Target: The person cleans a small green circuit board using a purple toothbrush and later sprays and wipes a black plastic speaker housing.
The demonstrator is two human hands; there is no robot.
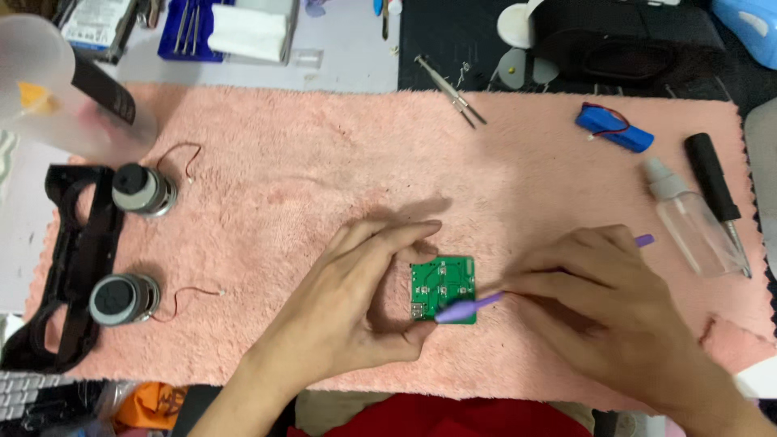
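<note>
A small green circuit board (443,285) lies on the pink fuzzy mat (324,154). My left hand (356,299) curls around the board's left edge, thumb and fingertips pinching it in place. My right hand (607,316) holds a thin purple tool (473,307) like a pen. Its tip rests on the board's lower part, and its back end sticks out past my knuckles.
Two small round speakers (142,188) with wires sit beside a black plastic housing (73,259) at the left. A blue battery pack (615,128), a clear spray bottle (696,222), a black-handled tool (714,182) and tweezers (449,91) lie farther back. A translucent container (48,89) stands far left.
</note>
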